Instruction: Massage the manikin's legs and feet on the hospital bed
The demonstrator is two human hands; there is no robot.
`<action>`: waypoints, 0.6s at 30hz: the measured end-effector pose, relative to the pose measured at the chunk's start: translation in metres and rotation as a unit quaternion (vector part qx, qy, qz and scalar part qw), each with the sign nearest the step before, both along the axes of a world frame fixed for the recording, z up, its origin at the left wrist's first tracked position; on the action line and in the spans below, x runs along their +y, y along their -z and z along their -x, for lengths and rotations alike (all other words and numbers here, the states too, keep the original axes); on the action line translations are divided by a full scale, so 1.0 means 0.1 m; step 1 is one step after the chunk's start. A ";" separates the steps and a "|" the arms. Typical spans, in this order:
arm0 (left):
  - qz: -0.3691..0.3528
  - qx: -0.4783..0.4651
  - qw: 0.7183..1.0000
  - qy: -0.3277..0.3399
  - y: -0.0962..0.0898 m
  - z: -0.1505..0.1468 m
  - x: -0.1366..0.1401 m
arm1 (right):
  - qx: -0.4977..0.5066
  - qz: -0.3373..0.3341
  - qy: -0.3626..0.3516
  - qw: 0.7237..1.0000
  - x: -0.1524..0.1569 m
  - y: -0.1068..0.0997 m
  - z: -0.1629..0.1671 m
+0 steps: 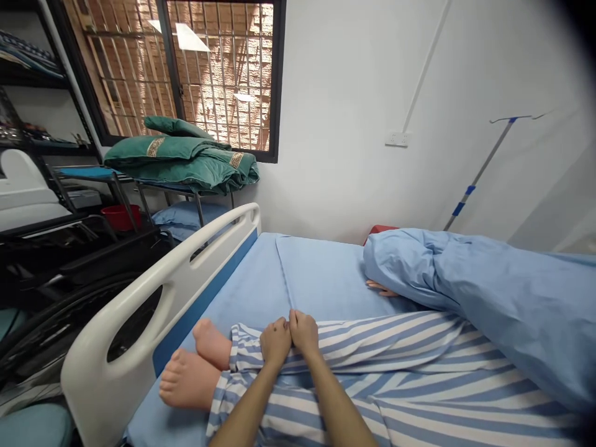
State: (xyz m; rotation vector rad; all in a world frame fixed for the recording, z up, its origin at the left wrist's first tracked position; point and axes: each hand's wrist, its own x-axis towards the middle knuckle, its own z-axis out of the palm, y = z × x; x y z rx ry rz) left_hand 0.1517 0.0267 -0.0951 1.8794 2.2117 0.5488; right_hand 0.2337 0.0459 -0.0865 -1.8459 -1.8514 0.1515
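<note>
Blue-and-white striped trousers (395,338) cover the legs of a manikin-like figure lying on the bed, its bare feet (190,379) pointing left. Over the far trouser leg, near its lower end, my left hand (275,341) is closed with the fingers curled into the cloth. Right beside it, almost touching, my right hand (303,332) is closed on the same leg in the same way. Both sets of fingertips are hidden. A light blue quilt (475,267) lies bunched over the upper body, and a few fingers (382,288) poke out from under its edge.
A white footboard (125,310) with handle openings closes off the bed's left end. Past it stand a wheelchair (69,292) and stools stacked with green quilts (186,155). An IV pole (479,174) rises behind the bed at the right. Pale blue sheet (321,267) covers the mattress.
</note>
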 end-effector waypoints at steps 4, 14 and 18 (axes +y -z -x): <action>-0.016 0.001 1.000 -0.006 0.05 0.00 0.02 | -0.010 0.007 0.018 1.000 -0.03 0.05 -0.01; -0.040 -0.134 0.990 0.018 -0.09 0.06 0.15 | 0.024 -0.016 0.009 1.000 -0.08 -0.03 -0.03; -0.076 -0.181 0.980 0.042 -0.34 -0.06 0.25 | 0.062 -0.025 0.001 0.998 -0.04 -0.01 -0.07</action>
